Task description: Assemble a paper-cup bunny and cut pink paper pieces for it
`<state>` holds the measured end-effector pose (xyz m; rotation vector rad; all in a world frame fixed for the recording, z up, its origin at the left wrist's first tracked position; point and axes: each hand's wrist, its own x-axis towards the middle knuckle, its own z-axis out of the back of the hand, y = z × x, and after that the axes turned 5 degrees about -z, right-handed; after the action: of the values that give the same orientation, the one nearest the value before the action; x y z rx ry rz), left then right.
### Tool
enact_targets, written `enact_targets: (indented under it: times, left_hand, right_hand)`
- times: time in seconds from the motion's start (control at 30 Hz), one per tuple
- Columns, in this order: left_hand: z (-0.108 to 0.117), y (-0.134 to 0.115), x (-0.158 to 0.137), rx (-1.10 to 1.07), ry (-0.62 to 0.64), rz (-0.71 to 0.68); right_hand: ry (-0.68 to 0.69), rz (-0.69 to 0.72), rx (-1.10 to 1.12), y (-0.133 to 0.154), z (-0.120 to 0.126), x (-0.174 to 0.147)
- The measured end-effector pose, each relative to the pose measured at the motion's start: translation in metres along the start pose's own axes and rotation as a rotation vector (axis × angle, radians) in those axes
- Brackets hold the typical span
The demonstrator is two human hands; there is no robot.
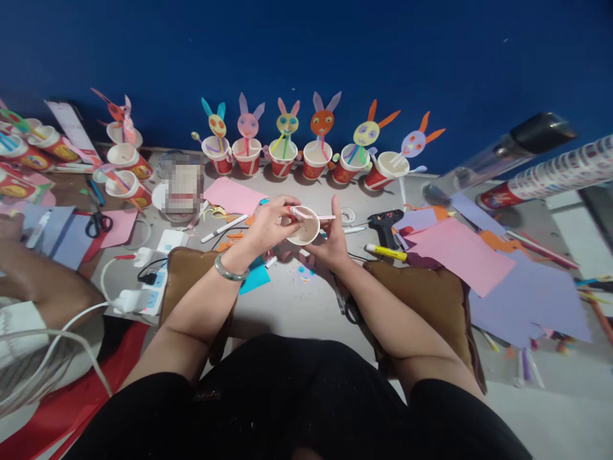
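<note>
A paper cup (302, 237) is tilted with its open mouth toward me, between my two hands above the table. My left hand (265, 229), with a bangle at its wrist, grips the cup's rim from the left, fingertips reaching over the edge. From the right, my right hand (332, 246) supports the cup's side; one finger points up and the others curl partly out of sight behind it. A thin pale pink strip (327, 217) lies across the rim between the hands. Whether it is fixed to the cup, I cannot tell.
Red paper cups with rabbit faces (286, 148) line the blue wall. A hot glue gun (385, 227), yellow cutter (385, 252) and pink paper (457, 252) lie right. A power strip (160, 271), scissors (99, 223) and another person's arm (43, 271) are left. Brown cushions (421, 300) flank me.
</note>
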<state>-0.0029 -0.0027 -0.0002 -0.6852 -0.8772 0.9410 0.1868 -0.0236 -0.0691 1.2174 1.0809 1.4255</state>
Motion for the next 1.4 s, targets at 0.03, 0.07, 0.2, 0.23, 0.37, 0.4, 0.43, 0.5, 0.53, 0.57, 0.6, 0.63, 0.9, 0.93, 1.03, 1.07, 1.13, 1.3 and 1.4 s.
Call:
enact_targets:
  times: [0.03, 0.07, 0.2, 0.23, 0.37, 0.4, 0.43, 0.5, 0.53, 0.57, 0.6, 0.63, 0.9, 0.93, 1.03, 1.07, 1.13, 1.3, 1.4]
  left_hand:
    - [0.0, 0.0, 0.0, 0.005, -0.001, -0.005]
    - [0.0, 0.0, 0.0, 0.009, -0.005, -0.013]
    - [-0.001, 0.001, -0.001, 0.017, -0.018, -0.041]
    - [-0.001, 0.002, -0.001, 0.023, -0.02, -0.045]
    - [-0.001, 0.003, -0.001, 0.043, -0.025, -0.079]
    - [0.0, 0.002, -0.001, 0.045, -0.023, -0.089]
    - [0.0, 0.002, -0.001, 0.047, -0.018, -0.097]
    - [0.0, 0.002, -0.001, 0.047, -0.002, -0.104]
    - [0.0, 0.002, -0.001, 0.045, 0.006, -0.105]
    - [0.0, 0.002, -0.001, 0.041, 0.008, -0.104]
    - [0.0, 0.002, -0.001, 0.036, 0.006, -0.101]
    - [0.0, 0.001, -0.001, 0.031, 0.001, -0.094]
    - [0.001, -0.003, -0.001, 0.028, 0.027, 0.055]
    - [0.001, -0.003, -0.001, 0.027, 0.034, 0.074]
    - [0.002, -0.004, -0.001, 0.023, 0.033, 0.122]
    - [0.002, -0.005, -0.001, 0.021, 0.035, 0.127]
    - [0.002, -0.007, 0.0, 0.018, 0.049, 0.119]
    - [0.003, -0.011, 0.0, 0.029, 0.065, 0.125]
    - [0.004, -0.01, 0.0, 0.03, 0.083, 0.117]
  right_hand:
    - [0.004, 0.007, -0.004, 0.0, 0.0, 0.0]
    - [0.008, 0.014, -0.008, -0.001, 0.0, 0.0]
    - [0.056, 0.052, 0.0, -0.007, 0.001, 0.001]
    - [0.072, 0.065, 0.008, -0.008, 0.001, 0.001]
    - [0.102, 0.099, 0.008, -0.013, 0.002, 0.002]
    - [0.097, 0.102, 0.001, -0.013, 0.002, 0.002]
    - [0.09, 0.103, -0.004, -0.013, 0.002, 0.001]
    - [0.076, 0.105, -0.01, -0.011, 0.001, 0.001]
    - [0.072, 0.106, -0.014, -0.01, 0.001, 0.001]
    - [0.07, 0.107, -0.02, -0.009, 0.001, 0.001]
    - [0.07, 0.109, -0.027, -0.008, 0.0, 0.001]
    - [0.071, 0.113, -0.035, -0.007, 0.0, 0.001]
    - [0.086, 0.142, -0.075, -0.008, -0.004, 0.0]
    - [0.083, 0.138, -0.081, -0.008, -0.004, -0.001]
    - [0.071, 0.125, -0.094, -0.008, -0.006, -0.003]
    - [0.067, 0.121, -0.094, -0.008, -0.006, -0.004]
    - [0.056, 0.117, -0.095, -0.007, -0.006, -0.005]
    - [0.05, 0.134, -0.093, -0.005, -0.007, -0.006]
    - [0.056, 0.139, -0.104, -0.003, -0.008, -0.007]
